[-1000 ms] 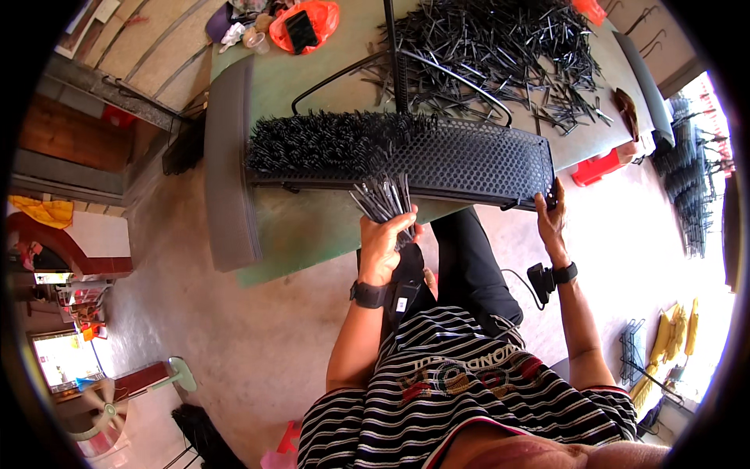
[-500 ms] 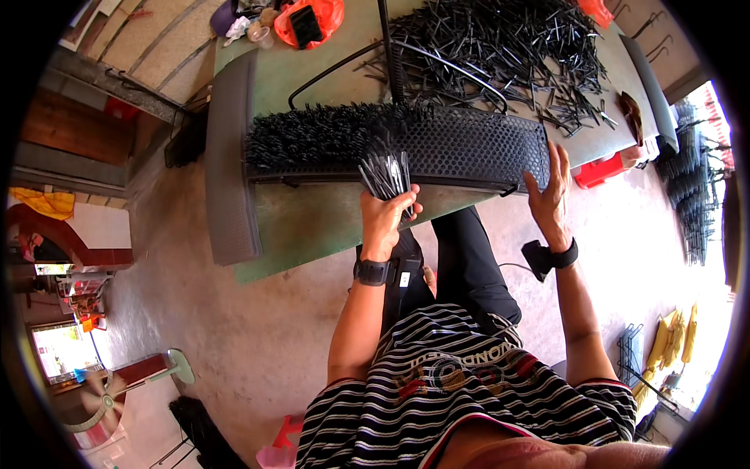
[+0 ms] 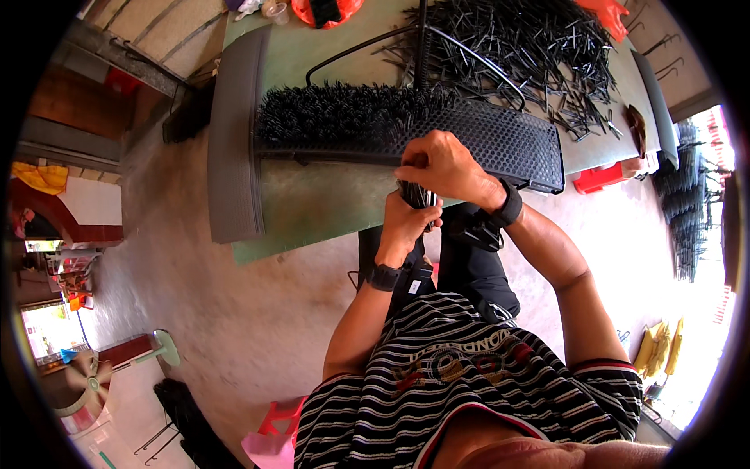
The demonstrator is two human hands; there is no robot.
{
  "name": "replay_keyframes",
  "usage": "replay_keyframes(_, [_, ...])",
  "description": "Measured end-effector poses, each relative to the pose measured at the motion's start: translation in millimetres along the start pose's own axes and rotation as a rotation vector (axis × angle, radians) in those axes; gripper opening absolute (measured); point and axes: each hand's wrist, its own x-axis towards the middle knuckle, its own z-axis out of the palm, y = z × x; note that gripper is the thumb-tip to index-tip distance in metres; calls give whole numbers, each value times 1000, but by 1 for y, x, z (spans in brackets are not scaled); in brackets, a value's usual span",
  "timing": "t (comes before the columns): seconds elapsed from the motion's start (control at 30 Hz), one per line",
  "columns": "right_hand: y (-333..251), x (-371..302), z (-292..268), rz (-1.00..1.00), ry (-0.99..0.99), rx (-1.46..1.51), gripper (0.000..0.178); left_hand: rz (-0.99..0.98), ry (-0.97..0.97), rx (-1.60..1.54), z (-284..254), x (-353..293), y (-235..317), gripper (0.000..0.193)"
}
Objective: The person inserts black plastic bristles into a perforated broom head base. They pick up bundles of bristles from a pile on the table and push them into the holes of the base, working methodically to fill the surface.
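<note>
My left hand (image 3: 405,225) is closed round a bundle of thin black plastic strips (image 3: 418,194), held upright just in front of the table edge. Over the top of that bundle, my right hand (image 3: 447,166) has its fingers curled and pinched on the strip ends; its fingertips are partly hidden. Behind both hands lies a long black perforated panel (image 3: 516,144) on a wire frame. Its left part is thick with upright black strips (image 3: 336,117), while the holes on the right part show bare. My right hand covers some of the panel's front edge.
A large loose heap of black strips (image 3: 516,55) spreads over the far side of the green table (image 3: 328,207). Grey sheets (image 3: 238,141) line its left end. A red-orange bag (image 3: 355,9) sits at the back; a red stool (image 3: 598,178) stands to the right.
My right hand has left the panel's right end and come left onto the top of the bundle. The left hand still grips the strips. The whole view has shifted slightly.
</note>
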Motion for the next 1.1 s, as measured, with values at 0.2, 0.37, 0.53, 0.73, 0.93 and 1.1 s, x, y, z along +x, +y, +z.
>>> replay_keyframes(0.2, [9,10,-4,118,-19,225,18,1,-141,-156,-1,-1,4,22])
replay_keyframes(0.37, [24,13,-7,201,15,235,21,-57,-171,-165,-2,4,3,23])
replay_keyframes(0.53, [21,6,-13,280,91,324,25,-76,-184,-180,2,8,6,26])
replay_keyframes(0.73, [16,1,-27,312,219,372,24,-104,-164,-180,5,14,-3,25])
replay_keyframes(0.93, [15,-30,-30,-223,734,136,11,-79,-41,-333,8,17,-5,22])
replay_keyframes(1.1, [62,-66,-5,-732,413,-380,29,-88,13,-588,16,20,-1,23])
